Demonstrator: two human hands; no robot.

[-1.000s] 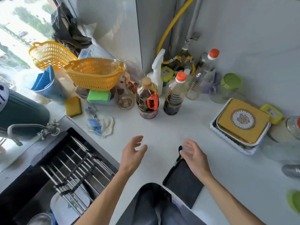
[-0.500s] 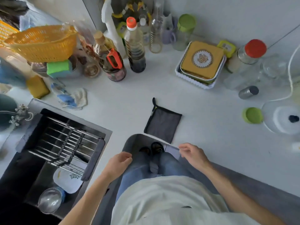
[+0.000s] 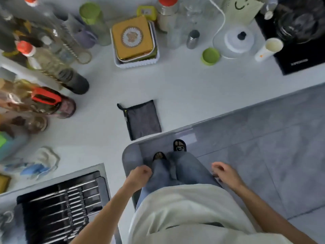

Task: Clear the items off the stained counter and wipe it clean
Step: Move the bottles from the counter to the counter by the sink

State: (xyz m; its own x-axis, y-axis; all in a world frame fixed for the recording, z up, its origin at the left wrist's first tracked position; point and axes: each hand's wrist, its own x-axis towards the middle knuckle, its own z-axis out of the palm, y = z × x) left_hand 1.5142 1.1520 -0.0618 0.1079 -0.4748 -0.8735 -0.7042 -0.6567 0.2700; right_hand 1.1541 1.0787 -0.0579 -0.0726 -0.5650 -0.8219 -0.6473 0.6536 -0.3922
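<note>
A dark grey cloth [image 3: 142,118] lies flat on the white counter [image 3: 184,88] near its front edge, with nothing touching it. My left hand [image 3: 140,174] hangs below the counter edge in front of my legs, fingers curled into a loose fist, nothing in it. My right hand [image 3: 224,172] is also off the counter beside my jeans, fingers bent and empty. Sauce bottles [image 3: 58,71] crowd the counter's left side. A gold tin [image 3: 132,37] sits in a white tray [image 3: 139,63] at the back. A green lid [image 3: 210,56] lies to its right.
A sink with a metal rack [image 3: 61,205] is at lower left, a crumpled blue and white rag [image 3: 39,164] beside it. A white appliance with a cord [image 3: 237,40], a metal shaker [image 3: 193,39], a cup [image 3: 269,49] and a black cooktop [image 3: 302,55] fill the back right. Grey floor tiles [image 3: 263,152] lie to the right.
Both hands have pulled back from the cloth and dropped below the counter edge. The view has swung right and down, and the cloth stays where it lay.
</note>
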